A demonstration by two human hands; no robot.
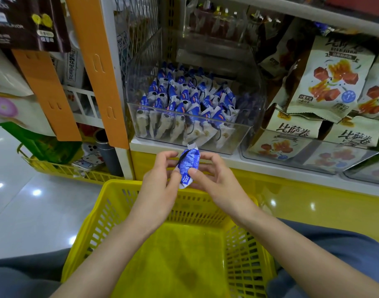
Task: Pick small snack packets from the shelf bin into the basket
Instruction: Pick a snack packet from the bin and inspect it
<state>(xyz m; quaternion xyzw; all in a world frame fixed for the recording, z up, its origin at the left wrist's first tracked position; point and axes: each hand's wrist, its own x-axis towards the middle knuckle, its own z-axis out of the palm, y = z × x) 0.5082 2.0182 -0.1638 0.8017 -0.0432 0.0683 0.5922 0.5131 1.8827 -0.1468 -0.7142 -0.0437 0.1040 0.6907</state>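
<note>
**Blue-and-white packet held above the basket rim**

Blue foil catches the light between both hands: one small snack packet (187,166) is pinched from either side, just in front of the shelf edge (270,166) and above the far rim of the yellow basket (205,244). The left hand (160,179) presses its thumb and fingertips against the packet's left edge; the right hand (214,179) closes its thumb over the lower right corner, with its fingers behind. Neither grip is spread — both are pinching the same packet.

The packet's long axis runs nearly upright, tilted slightly, its crimped white end pointing up toward the clear shelf bin (190,117), where many more of the same packets stand packed together.

What the next move turns on is simple: the basket's open floor lies below and toward the person from the packet — it looks empty in view. Both hands are equally near, so either could let go while the other lowers the packet inward past the rim. Released from here, it might clip the rim instead of falling cleanly inside.
</note>
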